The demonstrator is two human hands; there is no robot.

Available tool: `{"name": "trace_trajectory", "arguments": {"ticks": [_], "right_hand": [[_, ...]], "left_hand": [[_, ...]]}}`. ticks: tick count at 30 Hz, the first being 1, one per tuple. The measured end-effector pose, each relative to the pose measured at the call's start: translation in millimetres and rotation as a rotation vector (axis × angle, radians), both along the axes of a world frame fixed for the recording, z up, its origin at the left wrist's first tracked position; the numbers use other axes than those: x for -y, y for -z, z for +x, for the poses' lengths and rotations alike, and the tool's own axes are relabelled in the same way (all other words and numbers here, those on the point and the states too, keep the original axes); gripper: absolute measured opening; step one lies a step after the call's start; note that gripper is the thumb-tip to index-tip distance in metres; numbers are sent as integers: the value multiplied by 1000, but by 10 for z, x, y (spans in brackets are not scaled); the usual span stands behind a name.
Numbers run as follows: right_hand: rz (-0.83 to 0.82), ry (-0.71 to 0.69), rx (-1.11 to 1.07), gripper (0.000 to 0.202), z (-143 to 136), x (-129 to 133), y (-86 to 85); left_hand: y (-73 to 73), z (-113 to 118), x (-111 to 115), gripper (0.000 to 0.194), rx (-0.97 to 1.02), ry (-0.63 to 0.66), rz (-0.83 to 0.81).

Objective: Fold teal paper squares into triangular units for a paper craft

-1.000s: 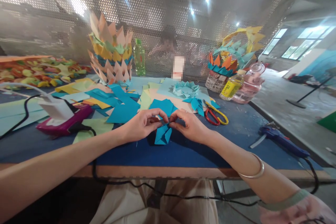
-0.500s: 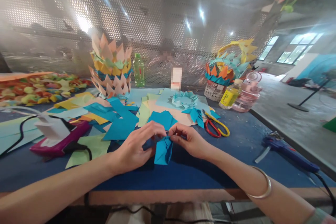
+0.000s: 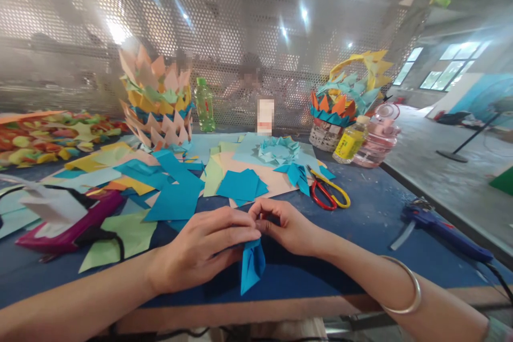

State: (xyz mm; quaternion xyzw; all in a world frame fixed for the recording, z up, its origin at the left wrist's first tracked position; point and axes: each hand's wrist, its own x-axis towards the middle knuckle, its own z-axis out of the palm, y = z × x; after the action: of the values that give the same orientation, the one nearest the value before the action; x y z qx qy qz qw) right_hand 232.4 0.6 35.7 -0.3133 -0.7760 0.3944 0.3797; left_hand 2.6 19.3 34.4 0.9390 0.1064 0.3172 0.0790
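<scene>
A folded piece of blue paper (image 3: 252, 267) hangs between my hands near the table's front edge, its lower end narrowing to a point. My left hand (image 3: 210, 246) is closed on its upper left part, the fingers laid across the top. The thumb and forefinger of my right hand (image 3: 284, 227) pinch at the top corner, which the fingers partly hide. Just beyond my hands lie blue paper squares (image 3: 242, 186). Some folded blue pieces (image 3: 295, 175) sit to their right, beside scissors (image 3: 329, 189) with red and yellow handles.
A glue gun (image 3: 444, 232) lies at the right. A purple power strip (image 3: 72, 224) with a white plug is at the left among paper sheets. Behind stand a tall paper basket (image 3: 158, 101), a green bottle (image 3: 205, 107), a smaller basket (image 3: 331, 117), a yellow-labelled bottle (image 3: 349, 141) and a pink jug (image 3: 377, 136).
The blue paper has turned, from a broad rectangular shape to a narrow, pointed one, and sits slightly lower. My left fingers have come down over its top. The view has shifted a little.
</scene>
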Motion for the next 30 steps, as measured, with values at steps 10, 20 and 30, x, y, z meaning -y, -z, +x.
{"name": "trace_trajectory", "arguments": {"ticks": [10, 20, 30], "right_hand": [[80, 211, 72, 21, 12, 30, -65], [464, 176, 501, 26, 38, 87, -50], [566, 112, 531, 6, 120, 86, 30]], "left_hand": [[52, -30, -48, 20, -94, -136, 281], [176, 30, 82, 29, -198, -230, 353], [52, 33, 103, 37, -130, -137, 188]]}}
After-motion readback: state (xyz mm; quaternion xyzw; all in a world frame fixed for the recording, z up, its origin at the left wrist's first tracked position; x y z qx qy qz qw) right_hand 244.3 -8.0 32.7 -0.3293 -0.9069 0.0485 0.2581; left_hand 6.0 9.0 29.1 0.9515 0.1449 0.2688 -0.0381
